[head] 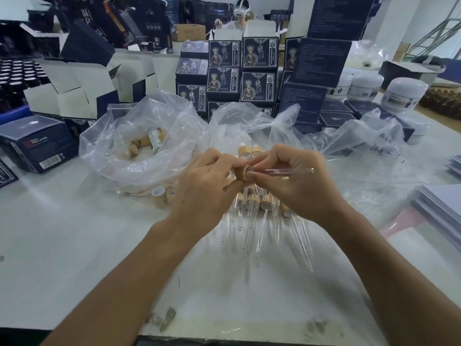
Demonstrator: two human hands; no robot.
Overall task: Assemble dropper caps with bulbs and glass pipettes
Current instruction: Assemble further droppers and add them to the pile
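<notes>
My left hand (207,186) grips a wooden dropper cap (243,172) above the table. My right hand (296,181) pinches a glass pipette (287,171) at its base, right at the cap's open end; the pipette's rounded tip points right. Below my hands lies a pile of assembled droppers (264,203) with wooden caps and glass tubes fanned toward me. Two more caps (247,151) stand just beyond my fingers. The cap's bulb is hidden by my left hand.
A clear plastic bag (139,146) holding wooden caps sits at the left; more crumpled bags (349,138) lie right. Dark blue product boxes (224,71) are stacked behind. White jars (404,93) stand far right. Stacked papers (439,203) lie at the right edge.
</notes>
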